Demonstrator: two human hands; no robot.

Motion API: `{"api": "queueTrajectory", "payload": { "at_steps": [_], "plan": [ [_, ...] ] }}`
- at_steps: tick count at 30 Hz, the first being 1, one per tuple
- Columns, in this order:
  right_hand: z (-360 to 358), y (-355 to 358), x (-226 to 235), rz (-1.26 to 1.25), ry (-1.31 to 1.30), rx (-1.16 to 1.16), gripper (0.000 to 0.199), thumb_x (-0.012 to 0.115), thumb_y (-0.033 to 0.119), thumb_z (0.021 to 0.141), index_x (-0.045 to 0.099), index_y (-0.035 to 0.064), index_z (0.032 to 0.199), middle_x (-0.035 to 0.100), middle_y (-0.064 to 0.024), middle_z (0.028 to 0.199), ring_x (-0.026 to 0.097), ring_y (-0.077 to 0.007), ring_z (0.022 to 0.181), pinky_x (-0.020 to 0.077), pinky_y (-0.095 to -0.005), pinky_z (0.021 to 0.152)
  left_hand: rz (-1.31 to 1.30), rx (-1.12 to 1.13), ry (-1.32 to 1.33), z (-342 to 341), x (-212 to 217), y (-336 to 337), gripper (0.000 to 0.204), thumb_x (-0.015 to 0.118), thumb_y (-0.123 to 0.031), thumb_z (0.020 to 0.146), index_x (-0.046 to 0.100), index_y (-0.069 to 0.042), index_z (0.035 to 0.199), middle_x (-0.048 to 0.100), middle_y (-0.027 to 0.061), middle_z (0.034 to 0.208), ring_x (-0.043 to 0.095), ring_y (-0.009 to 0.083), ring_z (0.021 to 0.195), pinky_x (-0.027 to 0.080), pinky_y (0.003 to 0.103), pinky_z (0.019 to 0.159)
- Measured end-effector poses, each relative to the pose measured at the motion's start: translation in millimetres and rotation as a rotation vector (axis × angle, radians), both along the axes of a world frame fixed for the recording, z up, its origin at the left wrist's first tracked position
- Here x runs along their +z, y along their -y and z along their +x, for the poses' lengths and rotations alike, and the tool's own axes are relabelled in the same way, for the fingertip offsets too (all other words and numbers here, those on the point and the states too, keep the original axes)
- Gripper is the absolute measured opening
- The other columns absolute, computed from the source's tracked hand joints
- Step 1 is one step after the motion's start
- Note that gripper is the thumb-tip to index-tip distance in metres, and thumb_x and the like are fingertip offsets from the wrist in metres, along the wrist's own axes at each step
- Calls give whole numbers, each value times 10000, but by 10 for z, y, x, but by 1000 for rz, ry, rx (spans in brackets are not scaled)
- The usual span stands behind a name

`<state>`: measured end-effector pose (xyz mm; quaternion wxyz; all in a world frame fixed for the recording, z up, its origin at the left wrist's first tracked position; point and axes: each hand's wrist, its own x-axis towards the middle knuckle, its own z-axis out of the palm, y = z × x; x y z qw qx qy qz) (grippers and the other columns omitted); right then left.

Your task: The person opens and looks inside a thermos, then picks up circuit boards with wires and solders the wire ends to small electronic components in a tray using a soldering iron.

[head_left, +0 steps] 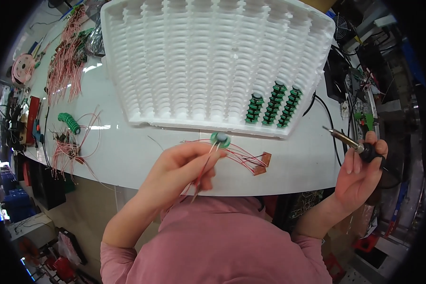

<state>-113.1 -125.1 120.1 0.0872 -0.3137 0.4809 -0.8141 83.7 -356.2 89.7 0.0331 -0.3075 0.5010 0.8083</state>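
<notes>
My left hand (182, 165) is closed in a pinch over the near part of the table, holding a small round green part with a grey middle (219, 138). Thin red and dark wires hang from it beneath my fingers. Off to the right, past the table edge, a soldering iron (349, 141) is gripped in my right hand (359, 177), its metal tip pointing up and left, apart from the green part. Just right of my left hand lie small brown boards (260, 169) with red wires (241, 155).
A large white foam tray (184, 120) with ridged rows spans the far side; green parts (275, 105) fill slots at its near right. Bundles of red wires (67, 57) and a green stack of rings (69, 122) lie leftward. Black cables (333, 118) run along the right.
</notes>
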Motion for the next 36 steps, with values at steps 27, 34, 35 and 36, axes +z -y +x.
{"api": "queueTrajectory", "payload": {
  "at_steps": [27, 34, 35, 36],
  "plan": [
    [-164, 319, -238, 162, -23, 47, 245, 562, 186, 867, 399, 45, 984, 416, -100, 947, 381, -36, 553, 374, -184, 473, 139, 129, -65, -639, -260, -22, 322, 460, -240, 923, 533, -39, 1163, 597, 10, 786, 550, 77, 624, 423, 212, 547],
    [-141, 393, -278, 199, 48, -40, 347, 659, 240, 795, 410, 48, 941, 483, -143, 949, 403, -59, 473, 385, -216, 419, -88, 137, -26, -718, -219, 21, 275, 521, -250, 895, 591, -10, 1011, 603, 29, 741, 555, 64, 634, 436, 200, 547],
    [-141, 401, -288, 202, 48, -32, 342, 657, 233, 797, 411, 46, 945, 483, -146, 949, 407, -63, 474, 388, -218, 421, -118, 121, -53, -726, -235, 31, 258, 548, -239, 884, 596, 1, 967, 602, 31, 745, 552, 58, 646, 429, 187, 541],
    [-144, 411, -298, 202, 48, -27, 342, 657, 233, 797, 411, 46, 945, 483, -146, 949, 407, -63, 474, 388, -218, 421, -119, 126, -52, -732, -233, 37, 258, 548, -239, 884, 596, 1, 967, 602, 31, 745, 552, 58, 646, 429, 187, 541]
  ]
}}
